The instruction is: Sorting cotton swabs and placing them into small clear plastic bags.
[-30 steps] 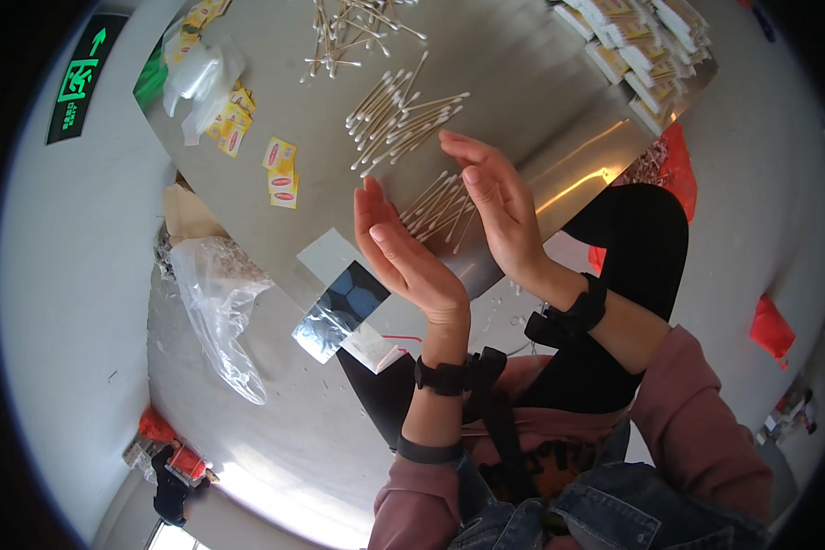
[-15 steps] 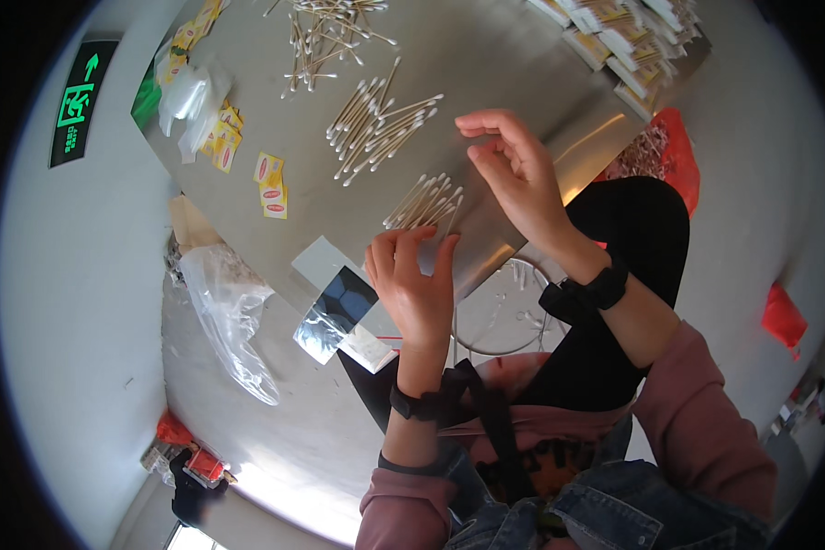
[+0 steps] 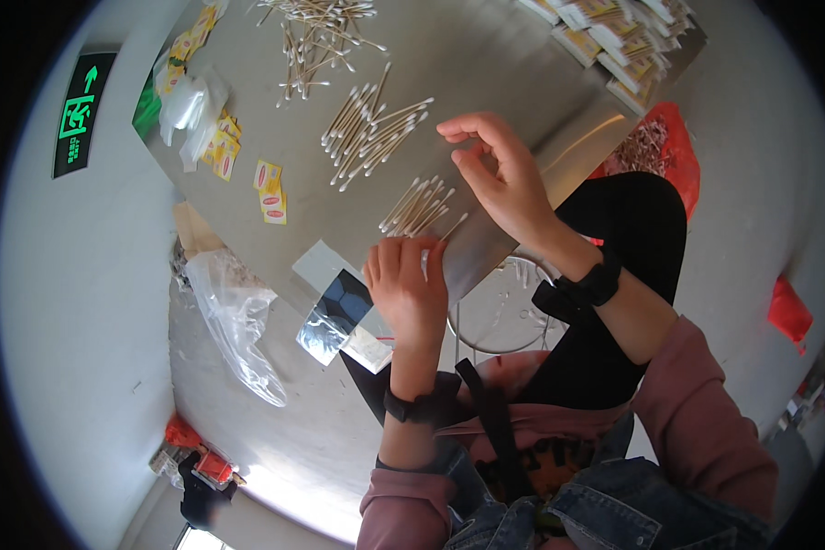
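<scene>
At the table's near edge, my left hand (image 3: 408,286) is closed, with thumb and forefinger pinched on a cotton swab (image 3: 455,226) that sticks out to the upper right. Its other fingertips rest by the lower ends of a small bunch of cotton swabs (image 3: 416,205). My right hand (image 3: 504,179) hovers to the right of that bunch, fingers curved, thumb apart from them, nothing visible between. Beyond lies a larger group of cotton swabs (image 3: 371,137), and farther off a loose, tangled heap of swabs (image 3: 316,41).
Small yellow and white packets (image 3: 271,191) lie on the metal table (image 3: 486,55) at left, beside clear plastic bags (image 3: 191,108). Stacked packs (image 3: 614,41) stand far right. Below the near edge are a round wire-rimmed bin (image 3: 495,312) and a red bag (image 3: 676,151).
The swab at my left thumb now leans further right, and the left thumb and forefinger have drawn together. My right hand has shifted slightly left. The whole view has moved a little.
</scene>
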Tool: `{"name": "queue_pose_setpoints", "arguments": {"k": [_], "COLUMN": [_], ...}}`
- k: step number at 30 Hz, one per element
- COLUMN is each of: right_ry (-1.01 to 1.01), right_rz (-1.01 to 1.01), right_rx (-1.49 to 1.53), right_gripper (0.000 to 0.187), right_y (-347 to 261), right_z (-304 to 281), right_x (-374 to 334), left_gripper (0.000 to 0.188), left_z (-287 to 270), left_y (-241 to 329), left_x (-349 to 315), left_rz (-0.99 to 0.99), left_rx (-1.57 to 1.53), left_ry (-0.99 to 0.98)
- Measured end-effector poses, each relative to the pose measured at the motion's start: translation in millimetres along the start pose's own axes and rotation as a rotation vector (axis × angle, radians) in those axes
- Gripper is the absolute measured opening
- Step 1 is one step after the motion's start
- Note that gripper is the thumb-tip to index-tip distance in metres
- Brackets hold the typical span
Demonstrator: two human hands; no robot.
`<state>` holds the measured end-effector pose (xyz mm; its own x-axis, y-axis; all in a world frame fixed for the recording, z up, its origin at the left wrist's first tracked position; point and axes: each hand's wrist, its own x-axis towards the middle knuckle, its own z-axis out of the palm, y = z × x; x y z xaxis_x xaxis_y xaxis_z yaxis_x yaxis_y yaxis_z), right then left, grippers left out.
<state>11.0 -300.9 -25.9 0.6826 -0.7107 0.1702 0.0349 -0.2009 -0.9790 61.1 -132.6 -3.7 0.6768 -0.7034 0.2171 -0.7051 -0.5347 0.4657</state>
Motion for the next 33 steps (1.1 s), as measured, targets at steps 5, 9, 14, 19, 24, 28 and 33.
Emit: {"name": "queue_pose_setpoints", "arguments": {"k": [5,9,14,19,24,28,33], "right_ry": [0.025,-0.014,-0.081,-0.125,-0.166,-0.077,-0.055], "right_rz": [0.022,0.075,0.154,0.088,0.098,0.125,0.117], "right_rx": [0.064,0.279,0.429,0.414,0.358,0.428,0.335], "right_gripper": [0.025,0.023,0.035,0.039,0.039,0.037,0.042], "right_y": [7,5,-8,-5,-6,-7,-10], "right_z": [3,15,37,37,38,39,27], "right_x": [-3,-6,-21,-21,-26,-23,-16], "left_gripper": [0.015,0.035,0.052,0.052,0.053,0.054,0.050], "left_z": [-3,8,26,33,34,31,24], "left_y": [-12,-10,1,12,21,19,14], "left_x": [-4,10,16,21,26,23,14], "left_rz": [-0.093,-0.052,-0.343,-0.473,-0.471,-0.489,-0.290], "left_rx": [-0.050,-0.024,-0.776,-0.965,-1.085,-1.111,-0.709], "left_ry": [-0.031,0.122,0.386,0.505,0.472,0.488,0.349]}}
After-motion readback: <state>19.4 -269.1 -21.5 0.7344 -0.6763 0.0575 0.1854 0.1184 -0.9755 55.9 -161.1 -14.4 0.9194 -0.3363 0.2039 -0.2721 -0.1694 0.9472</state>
